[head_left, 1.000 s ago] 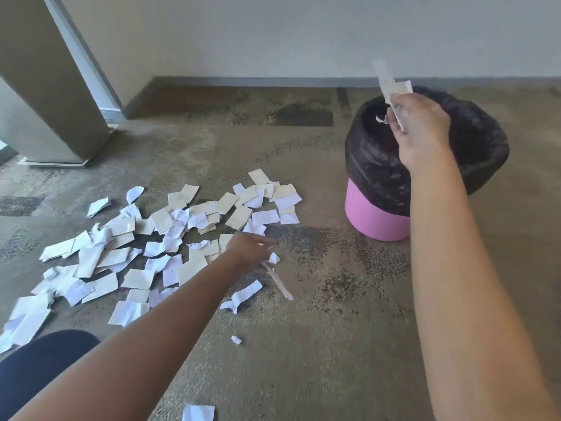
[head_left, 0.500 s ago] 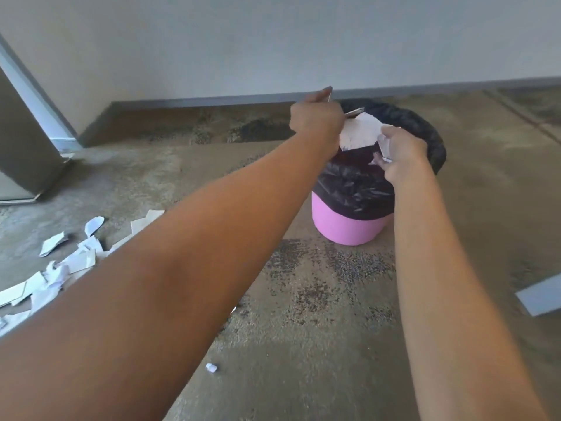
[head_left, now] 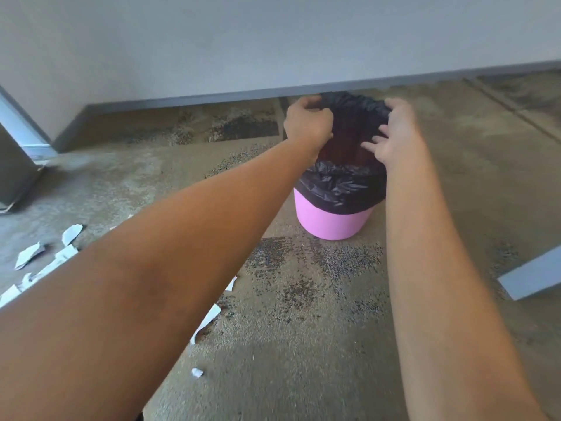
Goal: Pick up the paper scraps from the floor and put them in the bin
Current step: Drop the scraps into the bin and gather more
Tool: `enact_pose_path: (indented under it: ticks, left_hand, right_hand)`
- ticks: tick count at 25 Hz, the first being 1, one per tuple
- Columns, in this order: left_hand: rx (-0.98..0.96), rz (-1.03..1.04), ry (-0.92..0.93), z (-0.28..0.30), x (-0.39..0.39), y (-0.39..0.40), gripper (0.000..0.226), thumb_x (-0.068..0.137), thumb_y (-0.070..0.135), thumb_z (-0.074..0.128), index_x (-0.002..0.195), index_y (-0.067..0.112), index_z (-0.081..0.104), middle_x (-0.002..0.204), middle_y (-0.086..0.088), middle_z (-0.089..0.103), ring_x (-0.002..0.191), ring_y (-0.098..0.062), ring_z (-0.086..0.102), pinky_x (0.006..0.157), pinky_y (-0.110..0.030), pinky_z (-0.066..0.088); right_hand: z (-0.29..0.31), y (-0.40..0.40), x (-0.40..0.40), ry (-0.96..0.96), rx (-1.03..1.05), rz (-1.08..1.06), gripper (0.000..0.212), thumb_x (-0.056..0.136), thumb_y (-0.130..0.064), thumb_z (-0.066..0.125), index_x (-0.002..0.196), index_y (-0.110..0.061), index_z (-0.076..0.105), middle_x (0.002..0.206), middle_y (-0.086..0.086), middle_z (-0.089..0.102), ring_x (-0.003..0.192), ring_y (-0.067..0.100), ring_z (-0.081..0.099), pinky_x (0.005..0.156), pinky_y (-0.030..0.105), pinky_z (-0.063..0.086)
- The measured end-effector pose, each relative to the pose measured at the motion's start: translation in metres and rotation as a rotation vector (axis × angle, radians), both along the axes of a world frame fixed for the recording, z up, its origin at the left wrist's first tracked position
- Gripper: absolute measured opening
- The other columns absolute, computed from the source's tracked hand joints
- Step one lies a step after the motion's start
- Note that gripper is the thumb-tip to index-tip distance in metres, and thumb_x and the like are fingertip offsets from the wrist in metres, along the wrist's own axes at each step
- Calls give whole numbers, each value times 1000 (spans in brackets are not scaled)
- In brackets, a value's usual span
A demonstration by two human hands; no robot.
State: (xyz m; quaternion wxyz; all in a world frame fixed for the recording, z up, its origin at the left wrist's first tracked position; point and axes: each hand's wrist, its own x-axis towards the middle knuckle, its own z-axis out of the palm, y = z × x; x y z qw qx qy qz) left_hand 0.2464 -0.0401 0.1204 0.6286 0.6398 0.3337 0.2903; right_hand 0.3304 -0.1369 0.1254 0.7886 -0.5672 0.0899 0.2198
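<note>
The pink bin (head_left: 331, 220), lined with a black bag (head_left: 340, 183), stands on the carpet near the wall. Both my hands are over its mouth. My left hand (head_left: 308, 123) hovers over the left rim with its fingers curled, and I see no paper in it. My right hand (head_left: 391, 132) is over the right rim, its fingers spread and loose, holding nothing. White paper scraps (head_left: 71, 233) lie on the floor at the left edge, partly hidden by my left forearm. A longer scrap (head_left: 209, 317) and a tiny one (head_left: 196, 372) lie nearer to me.
A grey baseboard (head_left: 182, 100) runs along the wall behind the bin. A grey upright panel (head_left: 15, 168) stands at the far left. At the right edge a flat grey board (head_left: 534, 278) lies on the carpet.
The white paper held over the bin by both hands is gone from view. My right hand's fingers have spread apart. The view has shifted closer to the bin.
</note>
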Motion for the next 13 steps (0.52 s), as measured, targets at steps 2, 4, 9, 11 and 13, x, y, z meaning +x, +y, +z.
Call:
enact_pose_path:
  ticks: [2, 4, 9, 11, 13]
  left_hand:
    - [175, 32, 44, -7, -19, 4, 30, 85, 7, 57, 113, 16, 67, 94, 0, 65, 79, -14, 64, 72, -32, 61]
    - [291, 32, 86, -21, -43, 10, 27, 84, 8, 56, 107, 17, 67, 90, 0, 65, 76, -13, 62, 65, -25, 54]
    - [225, 4, 408, -102, -123, 45, 23, 83, 12, 57, 104, 15, 64, 83, -2, 61, 68, -20, 60, 57, -21, 54]
    - [145, -64, 677, -143, -166, 51, 12, 88, 13, 53, 97, 10, 61, 75, -6, 58, 59, -19, 53, 49, -15, 43]
    - [118, -167, 955, -183, -208, 51, 19, 90, 22, 50, 91, 6, 60, 91, -14, 65, 76, -28, 60, 66, -26, 46]
  right_hand:
    - [1, 9, -8, -51, -6, 40, 42, 96, -27, 52, 136, -12, 49, 136, 9, 52, 126, 28, 50, 89, 38, 47]
    - [3, 22, -22, -148, 12, 72, 25, 97, -20, 54, 119, -11, 58, 121, 5, 62, 110, 20, 60, 88, 30, 50]
    - [-1, 66, -72, -420, 52, 291, 10, 92, -6, 57, 87, -14, 61, 85, 5, 63, 75, 14, 60, 71, 23, 51]
    - [-21, 90, -97, -580, -44, 451, 10, 91, -5, 58, 94, -14, 61, 87, 3, 65, 66, 11, 60, 63, 22, 51]
    - [-55, 113, -123, -750, -203, 642, 11, 91, -8, 60, 97, -18, 61, 91, 2, 67, 66, 11, 61, 61, 24, 51]
